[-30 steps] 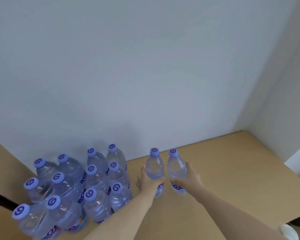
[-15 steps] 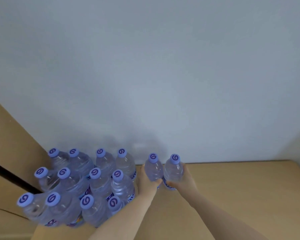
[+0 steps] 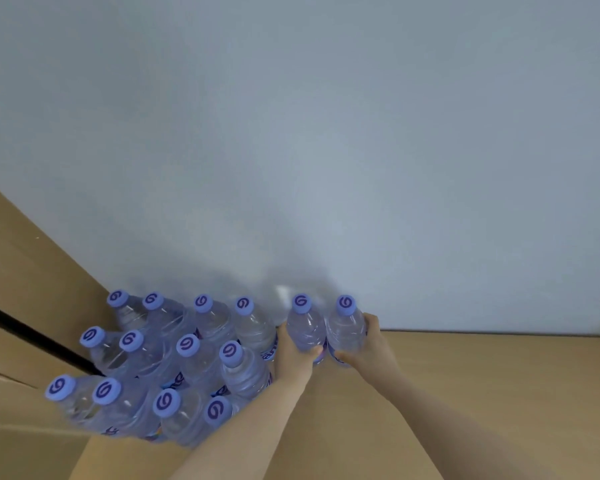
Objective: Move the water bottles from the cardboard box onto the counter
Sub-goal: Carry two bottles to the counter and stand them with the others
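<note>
Room, as I see it from the head view: plain pale grey-white wall (image 3: pixel 326 133), unmarked, filling most of the view. Light-wood table (image 3: pixel 499 382) butting against the wall's base. Tan wooden panel (image 3: pixel 21 271) at left, crossed by a dark gap. Soft, even light.

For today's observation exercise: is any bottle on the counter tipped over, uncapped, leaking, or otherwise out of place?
Nothing stands out. The twelve grouped bottles stand upright and capped in rows on the counter. The left hand and right hand each grip one upright, capped bottle beside the group, near the wall. No spill shows.
</note>
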A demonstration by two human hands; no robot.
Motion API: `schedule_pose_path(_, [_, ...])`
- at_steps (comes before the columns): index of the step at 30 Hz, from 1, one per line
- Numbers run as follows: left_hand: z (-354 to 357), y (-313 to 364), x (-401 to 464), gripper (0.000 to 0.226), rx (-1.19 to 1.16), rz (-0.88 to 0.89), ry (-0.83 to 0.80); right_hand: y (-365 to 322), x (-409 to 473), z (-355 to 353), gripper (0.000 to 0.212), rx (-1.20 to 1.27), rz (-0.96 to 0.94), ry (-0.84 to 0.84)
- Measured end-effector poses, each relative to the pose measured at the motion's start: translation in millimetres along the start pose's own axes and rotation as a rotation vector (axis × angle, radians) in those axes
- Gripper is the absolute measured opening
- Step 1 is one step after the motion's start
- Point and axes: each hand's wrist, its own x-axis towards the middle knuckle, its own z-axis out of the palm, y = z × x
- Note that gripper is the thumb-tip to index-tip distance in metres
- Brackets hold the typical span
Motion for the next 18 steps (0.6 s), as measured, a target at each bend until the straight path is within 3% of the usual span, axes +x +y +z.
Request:
schedule_pose_path(6, [-3,-5,-10,0.049,-0.062,-0.043,0.002,0,5,-13,0.063,0.1,-0.016,-0.112])
schedule_pose_path(12, [1,2,-9,0.041,-0.001,-0.129,0.02,-8,5,-11,0.028,0.115,-0.101,-0.152])
schedule_pose_path(16, [3,2,-13,0.038,0.077,-0.141,0.033,-2,0,-12,0.035,0.145,-0.072,-0.125])
schedule_pose_path(18, [2,-2,-21,0.022,0.106,-0.158,0.026,8,-5,-13,0.045,0.076,-0.015,-0.104])
